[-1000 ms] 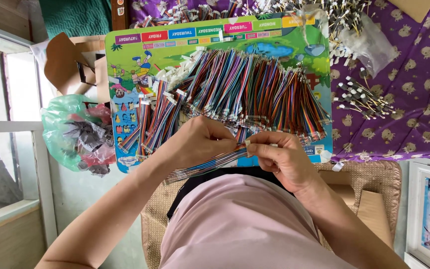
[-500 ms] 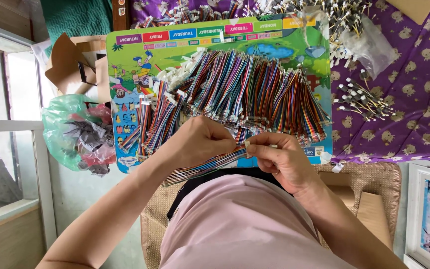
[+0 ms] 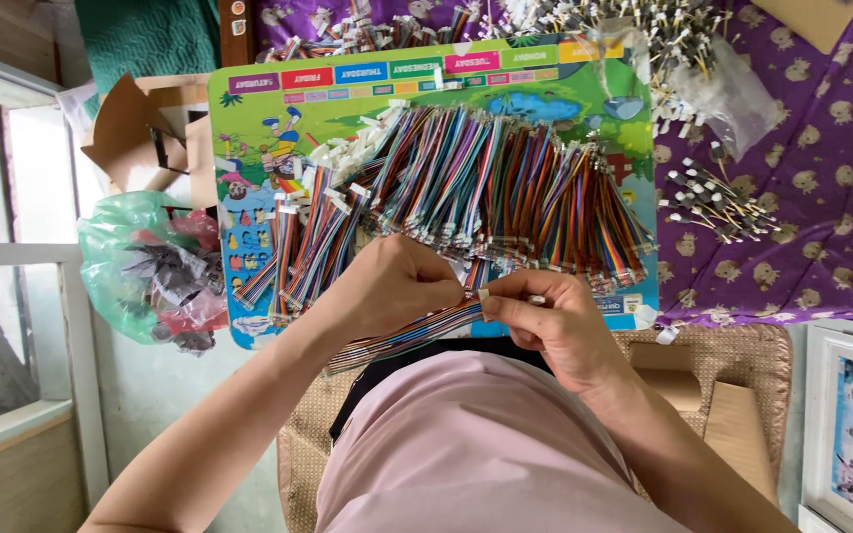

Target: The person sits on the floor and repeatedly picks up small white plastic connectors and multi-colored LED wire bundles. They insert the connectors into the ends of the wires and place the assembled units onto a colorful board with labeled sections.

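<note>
Your left hand is closed around a flat multicoloured ribbon cable with a small white plastic connector, which runs from under that hand down toward your lap. Your right hand is pinched shut on the connector end of the same cable, thumb and forefinger meeting at the white tip. Compared with one second ago, both hands sit in nearly the same place just in front of the board; only the fingers have shifted slightly, so the work on this cable end appears to be in progress, not finished. The cable lies at the near edge of the bright green illustrated children's board, below the fanned rows of finished multicoloured cables. A green plastic bag of scraps sits to your left.
</note>
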